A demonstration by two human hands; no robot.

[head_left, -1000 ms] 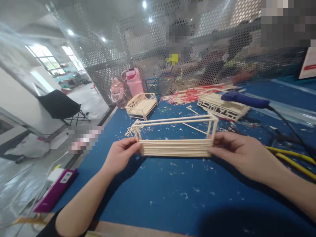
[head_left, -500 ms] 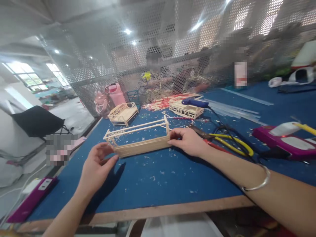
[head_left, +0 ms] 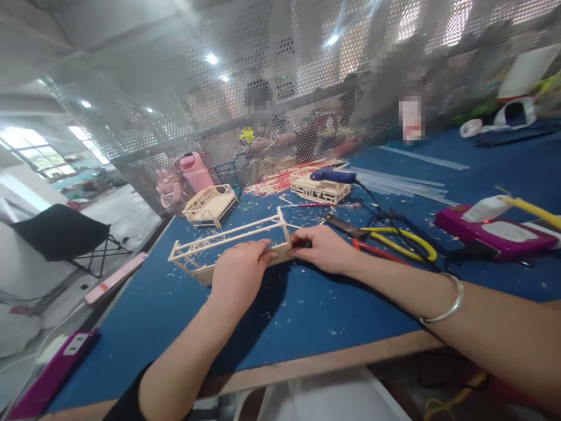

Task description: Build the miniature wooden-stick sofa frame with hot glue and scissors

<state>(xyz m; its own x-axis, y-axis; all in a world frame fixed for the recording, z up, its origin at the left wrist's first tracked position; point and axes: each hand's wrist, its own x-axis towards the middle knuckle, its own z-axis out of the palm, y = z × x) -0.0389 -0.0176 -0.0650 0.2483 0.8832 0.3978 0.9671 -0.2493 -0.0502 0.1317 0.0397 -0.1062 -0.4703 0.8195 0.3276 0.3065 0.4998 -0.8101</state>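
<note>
A long stick-built frame model of pale wooden sticks lies on the blue table. My left hand covers its near side toward the right end, fingers on the sticks. At the frame's right end, my right hand pinches the corner, with a silver bangle on that wrist.
Two finished stick models stand farther back, with a blue glue gun on one. Yellow-handled pliers, red-handled cutters, a purple power strip, pink bottles and loose sticks lie around. A perforated metal screen backs the table.
The view has pulled back and swung. My left hand moved from the frame's left end to its near side by the right end. The right hand kept its hold.
</note>
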